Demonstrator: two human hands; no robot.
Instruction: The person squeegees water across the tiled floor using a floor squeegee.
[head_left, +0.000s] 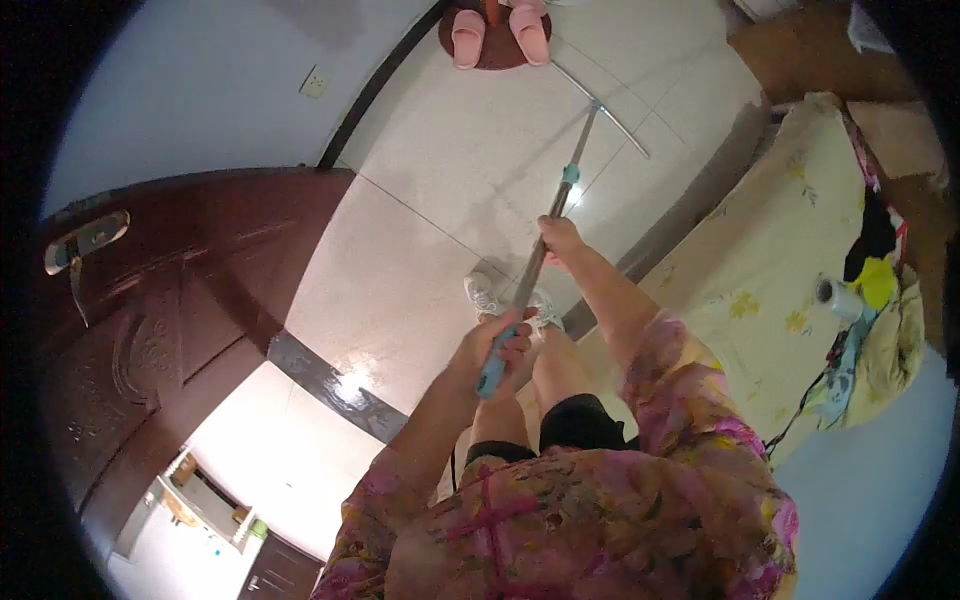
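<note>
A long-handled floor squeegee (pixel 581 150) slants away from me, its thin wide blade (pixel 625 133) on the pale tiles ahead. My left hand (pixel 495 345) is wrapped around the handle near its light-blue end grip (pixel 491 373). Farther up the metal pole, my right hand (pixel 561 242) closes around it, below a teal collar (pixel 570 175). The far end of the blade lies close to a round dark-red mat (pixel 490 62) bearing pink slippers (pixel 468 38). My white shoes (pixel 482 292) stand on the floor beneath the pole.
On the left, a dark-red wooden door (pixel 190 290) with a metal handle (pixel 90 240) stands open beside a dark threshold (pixel 335 385). A bed with a yellow floral sheet (pixel 740 270) runs along the right, with a white roll (pixel 838 298) and cloths (pixel 878 283) on it.
</note>
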